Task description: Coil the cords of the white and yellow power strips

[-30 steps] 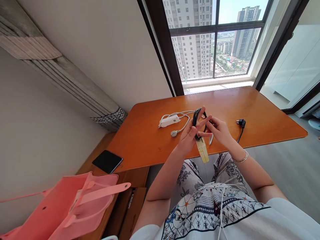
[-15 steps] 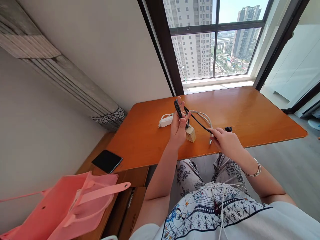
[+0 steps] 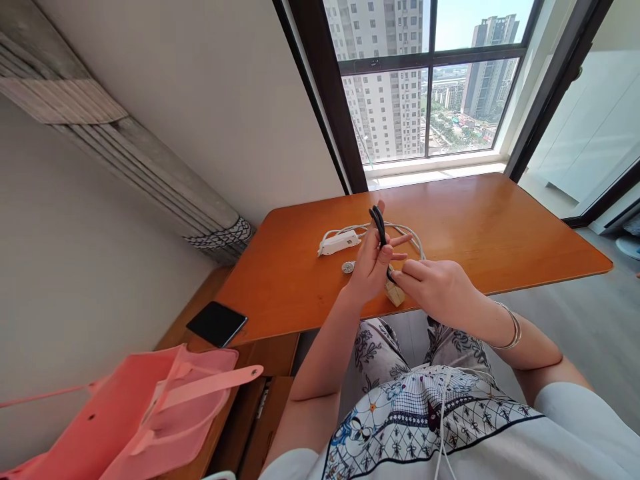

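A black cable (image 3: 379,225) is looped around my left hand (image 3: 371,263), which holds it upright over the front part of the table with some fingers stretched out. My right hand (image 3: 430,283) is closed beside it, its fingertips pinching the black cable near the lower end of the loops. Just under my hands hangs or rests a pale yellowish block (image 3: 395,295), partly covered by them. A white power strip or adapter (image 3: 340,243) with a white cord lies behind my left hand, and a round white plug (image 3: 348,267) is next to my left wrist.
The orange-brown table (image 3: 280,267) reaches to the window. A black tablet (image 3: 217,324) lies at its left front corner. Nearer, at the lower left, is an open pink bag (image 3: 130,407). A gathered grey curtain (image 3: 165,167) hangs at the left.
My right hand has moved left to my left hand, taking up the stretched cable length. My left hand shifted slightly right and down. The pale block shifted towards the table's front edge.
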Action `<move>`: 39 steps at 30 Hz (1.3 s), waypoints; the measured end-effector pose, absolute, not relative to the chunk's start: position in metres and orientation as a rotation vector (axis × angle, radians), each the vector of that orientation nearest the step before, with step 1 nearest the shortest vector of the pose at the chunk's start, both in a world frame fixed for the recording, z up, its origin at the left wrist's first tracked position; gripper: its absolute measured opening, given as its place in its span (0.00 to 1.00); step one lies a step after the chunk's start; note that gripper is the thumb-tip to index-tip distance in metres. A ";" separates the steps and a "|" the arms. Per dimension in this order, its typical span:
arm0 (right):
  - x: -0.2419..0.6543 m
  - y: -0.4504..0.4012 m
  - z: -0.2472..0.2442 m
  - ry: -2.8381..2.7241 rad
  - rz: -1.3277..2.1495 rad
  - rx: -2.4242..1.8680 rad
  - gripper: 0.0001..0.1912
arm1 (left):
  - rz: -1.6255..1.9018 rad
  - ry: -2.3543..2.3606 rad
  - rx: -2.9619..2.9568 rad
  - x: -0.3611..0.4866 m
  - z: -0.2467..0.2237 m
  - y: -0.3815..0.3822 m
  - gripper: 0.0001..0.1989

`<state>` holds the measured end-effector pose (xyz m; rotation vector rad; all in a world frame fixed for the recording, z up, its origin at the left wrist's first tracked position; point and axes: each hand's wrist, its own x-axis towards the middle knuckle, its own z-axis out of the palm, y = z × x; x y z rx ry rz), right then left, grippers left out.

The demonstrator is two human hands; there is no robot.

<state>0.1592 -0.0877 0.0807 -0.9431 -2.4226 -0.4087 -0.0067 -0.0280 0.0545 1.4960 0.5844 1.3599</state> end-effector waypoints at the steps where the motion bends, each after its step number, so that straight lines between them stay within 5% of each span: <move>1: 0.160 -0.087 0.086 -2.398 -0.384 -0.919 0.16 | 1.348 0.590 1.454 -0.008 0.057 -0.030 0.13; 5: 0.166 -0.082 0.106 -2.291 -0.219 -0.840 0.10 | 1.208 0.563 1.365 -0.012 0.063 -0.037 0.13; 10: 0.186 -0.068 0.122 -2.277 0.102 -0.814 0.19 | 0.815 0.482 1.418 -0.015 0.064 -0.048 0.19; 17: 0.212 -0.057 0.131 -2.472 0.381 -0.746 0.15 | 0.538 0.343 1.357 -0.016 0.065 -0.042 0.25; 25: 0.209 -0.049 0.116 -2.402 0.323 -0.834 0.13 | 0.528 0.215 1.198 -0.013 0.049 -0.027 0.24; 33: 0.219 -0.027 0.095 -2.033 0.997 -0.759 0.24 | 0.626 0.144 1.027 -0.020 0.053 -0.036 0.24; 39: 0.202 -0.033 0.074 -1.811 1.045 -0.696 0.25 | 0.774 0.226 0.894 -0.019 0.056 -0.035 0.24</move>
